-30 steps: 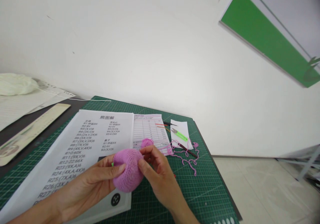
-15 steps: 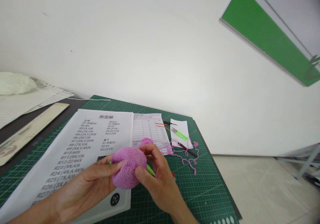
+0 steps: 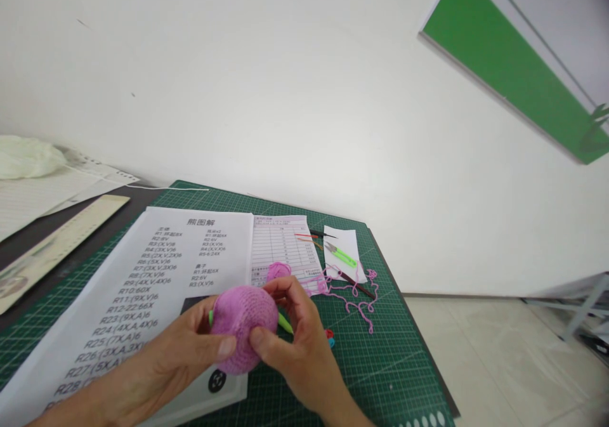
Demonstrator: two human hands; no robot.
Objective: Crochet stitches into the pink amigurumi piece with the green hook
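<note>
A rounded pink crochet piece (image 3: pixel 247 316) is held between both hands above the printed pattern sheet (image 3: pixel 157 275). My left hand (image 3: pixel 195 341) grips its left side, thumb lying on the near face and fingers behind. My right hand (image 3: pixel 295 341) pinches the right side, its thumb pressing into the stitches and the index finger curled over the top. Part of a green tool, perhaps a crochet hook (image 3: pixel 285 323), sticks out behind the piece by my right fingers, and a bit of green also shows at its left edge. Pink yarn (image 3: pixel 279 271) lies just beyond.
Green thread snips (image 3: pixel 341 256) rest on a small white paper (image 3: pixel 354 240). A loose pink yarn strand (image 3: pixel 354 304) and a dark stick (image 3: pixel 356 284) lie nearby on the green cutting mat (image 3: pixel 390 351). At left are a ruler (image 3: pixel 61 249) and a pale yarn skein (image 3: pixel 28 157).
The pink piece has been turned and tilted a little in my hands, sitting slightly lower. My left thumb has slid down along its near face.
</note>
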